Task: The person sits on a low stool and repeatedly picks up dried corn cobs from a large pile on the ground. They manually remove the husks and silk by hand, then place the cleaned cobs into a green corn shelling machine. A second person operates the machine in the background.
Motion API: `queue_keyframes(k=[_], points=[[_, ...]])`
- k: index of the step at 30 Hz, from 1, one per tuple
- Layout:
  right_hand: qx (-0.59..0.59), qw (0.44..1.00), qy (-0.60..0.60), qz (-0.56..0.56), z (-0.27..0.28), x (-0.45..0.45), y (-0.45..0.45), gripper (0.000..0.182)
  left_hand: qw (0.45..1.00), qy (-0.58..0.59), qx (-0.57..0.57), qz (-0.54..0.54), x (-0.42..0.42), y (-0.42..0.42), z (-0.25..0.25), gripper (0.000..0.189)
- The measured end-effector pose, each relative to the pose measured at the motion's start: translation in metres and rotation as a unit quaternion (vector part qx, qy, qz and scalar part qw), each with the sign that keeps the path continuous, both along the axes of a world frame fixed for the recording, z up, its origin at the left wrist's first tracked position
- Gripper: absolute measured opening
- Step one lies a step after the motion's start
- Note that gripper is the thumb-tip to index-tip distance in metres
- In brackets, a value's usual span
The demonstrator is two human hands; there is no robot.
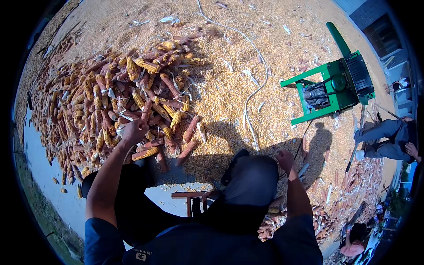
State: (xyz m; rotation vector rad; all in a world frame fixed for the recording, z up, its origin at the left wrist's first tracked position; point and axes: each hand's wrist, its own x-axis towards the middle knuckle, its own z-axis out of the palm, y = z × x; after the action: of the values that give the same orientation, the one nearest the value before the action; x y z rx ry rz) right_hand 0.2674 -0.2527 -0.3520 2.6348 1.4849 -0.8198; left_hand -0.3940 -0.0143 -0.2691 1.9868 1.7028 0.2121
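Observation:
My left hand (135, 132) is at the near right side of a large heap of corn cobs (96, 96), some stripped and some with yellow kernels left. Its fingers are closed on a reddish corn cob (146, 112). Beyond my right knee, my right hand (285, 161) hangs over the ground with its fingers curled; whether it holds anything is unclear. Half-stripped cobs, one of them a partly yellow cob (145, 153), lie near my left forearm. Loose corn kernels (225, 96) cover the ground before me.
A green-framed machine (338, 82) with belts stands at the right. A pale cable (265, 66) snakes over the kernels. Beneath me shows part of a wooden stool (185, 195). Two other people are at the far right, near a heap of bare cobs (351, 185).

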Motion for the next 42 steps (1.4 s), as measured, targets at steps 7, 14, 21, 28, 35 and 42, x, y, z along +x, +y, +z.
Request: queue_keyframes(k=[7, 14, 21, 28, 35, 42], points=[[0.356, 0.843, 0.226, -0.334, 0.078, 0.111, 0.067, 0.032, 0.977, -0.125, -0.157, -0.076, 0.027, -0.052, 0.085, 0.032], [0.389, 0.825, 0.13, -0.388, 0.023, 0.305, 0.077, 0.01, 0.972, -0.075, -0.223, -0.005, 0.01, -0.045, 0.06, 0.034], [0.383, 0.739, 0.276, -0.481, 0.009, 0.383, 0.12, 0.035, 0.954, -0.019, -0.294, -0.047, 0.036, -0.007, 0.028, 0.033], [0.357, 0.731, 0.368, -0.451, 0.015, 0.402, 0.128, 0.042, 0.945, -0.027, -0.318, -0.068, 0.04, 0.013, 0.019, 0.035], [0.347, 0.742, 0.36, -0.446, 0.0, 0.346, 0.128, 0.02, 0.944, -0.041, -0.29, -0.154, 0.064, 0.026, 0.001, 0.034], [0.372, 0.731, 0.343, -0.458, 0.011, 0.254, 0.09, 0.035, 0.917, 0.012, -0.31, -0.25, 0.087, 0.035, -0.03, 0.035]])
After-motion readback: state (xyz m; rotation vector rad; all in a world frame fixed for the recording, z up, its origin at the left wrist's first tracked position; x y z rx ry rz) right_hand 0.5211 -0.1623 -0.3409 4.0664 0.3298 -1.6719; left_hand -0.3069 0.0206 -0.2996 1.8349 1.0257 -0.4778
